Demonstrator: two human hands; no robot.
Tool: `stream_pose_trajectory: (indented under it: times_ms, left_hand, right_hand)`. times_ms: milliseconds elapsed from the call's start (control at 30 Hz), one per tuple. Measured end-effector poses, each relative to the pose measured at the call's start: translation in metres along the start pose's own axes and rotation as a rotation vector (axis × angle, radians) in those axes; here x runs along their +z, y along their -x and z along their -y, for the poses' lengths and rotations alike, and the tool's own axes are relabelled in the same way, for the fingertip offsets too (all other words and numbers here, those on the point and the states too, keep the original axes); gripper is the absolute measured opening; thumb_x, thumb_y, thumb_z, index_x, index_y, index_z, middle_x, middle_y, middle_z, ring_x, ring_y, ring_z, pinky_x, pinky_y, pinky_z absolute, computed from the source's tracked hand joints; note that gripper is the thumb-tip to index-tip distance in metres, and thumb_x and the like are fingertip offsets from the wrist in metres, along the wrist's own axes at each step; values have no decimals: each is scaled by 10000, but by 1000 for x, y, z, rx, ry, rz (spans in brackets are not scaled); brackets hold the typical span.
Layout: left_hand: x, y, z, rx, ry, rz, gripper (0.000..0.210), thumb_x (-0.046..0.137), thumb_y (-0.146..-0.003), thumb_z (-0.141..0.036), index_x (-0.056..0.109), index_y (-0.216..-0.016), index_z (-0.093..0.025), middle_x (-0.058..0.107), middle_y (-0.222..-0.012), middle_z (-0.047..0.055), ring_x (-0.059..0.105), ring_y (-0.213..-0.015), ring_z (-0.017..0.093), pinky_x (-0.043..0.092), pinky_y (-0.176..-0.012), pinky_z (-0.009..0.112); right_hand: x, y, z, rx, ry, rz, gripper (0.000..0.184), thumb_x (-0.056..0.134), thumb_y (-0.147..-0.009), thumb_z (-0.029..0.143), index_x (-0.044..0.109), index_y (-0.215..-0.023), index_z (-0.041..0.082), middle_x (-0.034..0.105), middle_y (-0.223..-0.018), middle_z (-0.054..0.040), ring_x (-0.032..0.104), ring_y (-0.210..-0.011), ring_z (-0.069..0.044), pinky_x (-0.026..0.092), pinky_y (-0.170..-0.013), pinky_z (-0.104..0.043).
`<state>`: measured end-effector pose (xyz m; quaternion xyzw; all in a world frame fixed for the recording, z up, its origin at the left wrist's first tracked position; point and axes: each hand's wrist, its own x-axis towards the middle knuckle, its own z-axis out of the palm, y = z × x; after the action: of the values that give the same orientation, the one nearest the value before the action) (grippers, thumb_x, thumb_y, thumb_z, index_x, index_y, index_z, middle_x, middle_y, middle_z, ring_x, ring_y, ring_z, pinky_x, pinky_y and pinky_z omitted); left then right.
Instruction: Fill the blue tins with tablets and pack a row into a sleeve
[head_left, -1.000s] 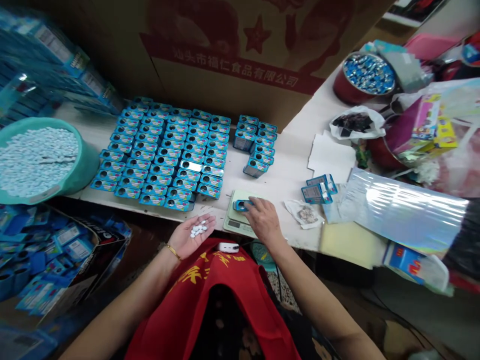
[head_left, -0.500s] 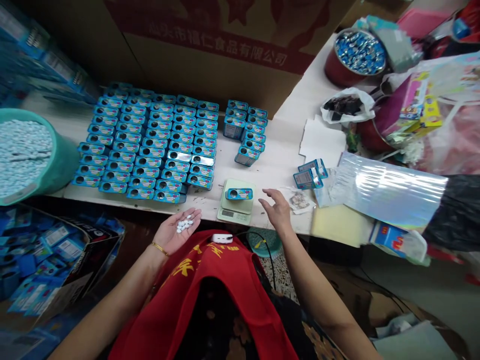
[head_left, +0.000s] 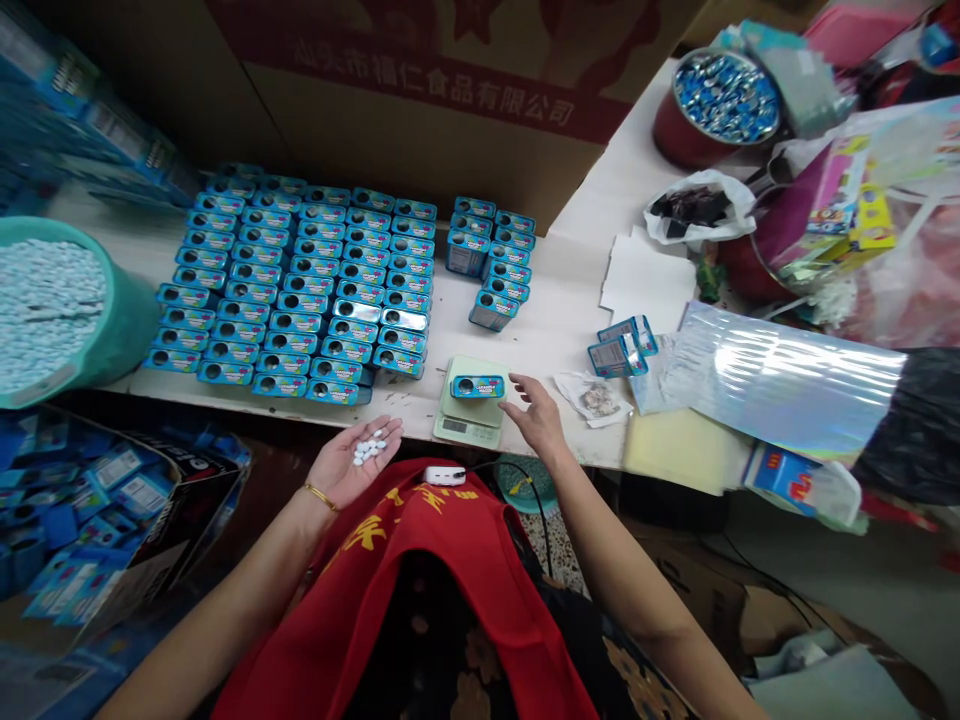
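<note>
Blue printed rectangular boxes (head_left: pixel 307 303) are already ranked at left; another such box (head_left: pixel 478 387) is set on the pale-green scale (head_left: pixel 472 412), the empty right hand (head_left: pixel 538 418) spread beside it; white oval tablets (head_left: pixel 369 448) are cradled, unreleased, on the flat left hand (head_left: pixel 343 466).

Small white oval tablets (head_left: pixel 370 449) lie loose in a cluster on the left hand's (head_left: pixel 346 467) upturned palm. Just left of the right hand's (head_left: pixel 535 415) fingertips — printed face up, round dark hole at its far-left end — a blue box (head_left: pixel 491 387) sits on a pale green digital scale (head_left: pixel 471 412).
</note>
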<state>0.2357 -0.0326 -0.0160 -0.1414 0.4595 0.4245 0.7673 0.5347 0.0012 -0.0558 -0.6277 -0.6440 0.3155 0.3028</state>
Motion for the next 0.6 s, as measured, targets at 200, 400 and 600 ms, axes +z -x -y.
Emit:
stream_pose_trajectory:
  times_ms: [200,400,600]
  left_hand:
    - [4,-5,0,-10,-10,1,284,433,-797,-149,562,-1026,-42,614,-1023,191,517,-1055,275,488,-830,376]
    - [12,-4,2,-42,-51,12,266,430,-794,-131,572,-1005,-51,624,-1004,172,542,-1026,251,484,-830,351]
    - [22,-4,22,-184,-105,123,243,415,-814,-148,605,-921,-41,657,-891,136,614,-827,178,493,-767,301]
  right_hand:
    - [-5,-5,6,-34,-7,22,486,602,-709,294,444,-1160,209,511,-1102,-84,508,-921,-183,465,-749,-341]
    - [-7,5,55,-162,43,-41,291,517,-784,258,502,-1069,200,542,-992,-76,496,-932,-186,448,-789,-356]
    - [45,34,113,-463,171,427,254,427,-829,185,512,-1066,149,549,-999,-97,485,-934,-182,429,-827,-339]
